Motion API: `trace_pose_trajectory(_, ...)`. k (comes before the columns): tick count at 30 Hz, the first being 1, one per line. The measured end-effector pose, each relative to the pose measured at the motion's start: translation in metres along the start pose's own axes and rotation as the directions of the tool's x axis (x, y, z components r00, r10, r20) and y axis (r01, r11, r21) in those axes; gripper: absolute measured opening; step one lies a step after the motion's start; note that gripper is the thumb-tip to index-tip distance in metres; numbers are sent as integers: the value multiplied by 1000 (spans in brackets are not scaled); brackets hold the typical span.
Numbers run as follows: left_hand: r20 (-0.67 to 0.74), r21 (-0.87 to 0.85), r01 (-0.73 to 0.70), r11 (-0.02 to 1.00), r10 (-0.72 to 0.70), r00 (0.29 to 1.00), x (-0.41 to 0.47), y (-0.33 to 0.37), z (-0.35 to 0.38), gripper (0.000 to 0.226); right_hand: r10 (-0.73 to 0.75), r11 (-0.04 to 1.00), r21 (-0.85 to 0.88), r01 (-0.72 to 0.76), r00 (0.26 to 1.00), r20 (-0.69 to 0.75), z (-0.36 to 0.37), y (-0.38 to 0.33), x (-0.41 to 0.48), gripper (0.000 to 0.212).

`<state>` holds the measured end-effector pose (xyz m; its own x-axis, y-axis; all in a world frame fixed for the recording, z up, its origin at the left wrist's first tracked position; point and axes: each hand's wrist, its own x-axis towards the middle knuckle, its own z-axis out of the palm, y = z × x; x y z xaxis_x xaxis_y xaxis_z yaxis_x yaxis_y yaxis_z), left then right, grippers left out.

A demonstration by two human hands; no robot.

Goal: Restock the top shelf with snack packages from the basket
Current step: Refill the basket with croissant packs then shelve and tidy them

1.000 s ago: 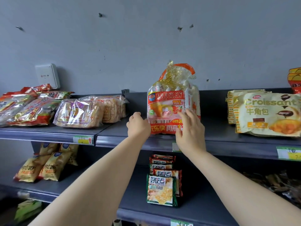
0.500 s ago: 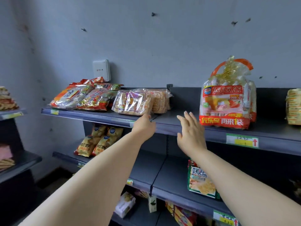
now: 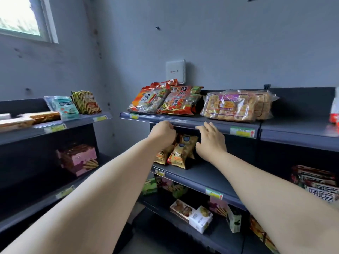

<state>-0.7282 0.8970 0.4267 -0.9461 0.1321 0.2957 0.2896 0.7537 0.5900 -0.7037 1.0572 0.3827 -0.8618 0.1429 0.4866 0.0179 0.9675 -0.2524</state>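
The dark top shelf (image 3: 286, 125) carries red rice-cracker bags (image 3: 165, 102) at its left end and clear packs of square biscuits (image 3: 233, 106) beside them. The tall red snack bag I just set down shows only as a sliver (image 3: 334, 112) at the right edge. My left hand (image 3: 162, 133) is curled into a fist just below the shelf's front lip, holding nothing. My right hand (image 3: 211, 142) hangs beside it with fingers spread, empty, in front of the orange bags (image 3: 181, 151) on the second shelf. No basket is in view.
A second shelf unit (image 3: 55, 125) stands along the left wall with teal and striped packs (image 3: 73, 105). A white wall box (image 3: 175, 71) sits above the cracker bags. Lower shelves hold boxes and packets (image 3: 200, 219). A window (image 3: 22, 15) is at the top left.
My view has swung left; the red snack bag stays on the shelf and slid to the right edge. Both hands let go of it and dropped below the shelf lip.
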Motion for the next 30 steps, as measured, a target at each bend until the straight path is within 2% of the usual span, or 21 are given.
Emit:
trace_pose_trajectory(5, -33, 34, -1, 999, 2, 999, 24, -37, -28, 9, -22, 1000, 1, 22, 1000, 9, 11, -52, 31, 63)
trace_pose_trajectory(16, -84, 49, 10, 999, -6, 996, 128, -97, -52, 36, -32, 999, 37, 31, 999, 28, 65, -97, 132, 61)
trace_pose_trajectory(22, -81, 83, 56, 995, -49, 995, 231, -144, -37, 27, -30, 998, 52, 29, 999, 16, 119, -104, 235, 54)
trace_pose_trajectory(27, -79, 98, 91, 991, -83, 993, 317, -171, -36, 17, -33, 991, 131, 28, 999, 34, 153, -113, 317, 50)
trace_pose_trajectory(30, -78, 98, 101, 990, -93, 993, 360, -184, -34, 26, -26, 974, 225, 15, 999, 43, 172, -123, 352, 51)
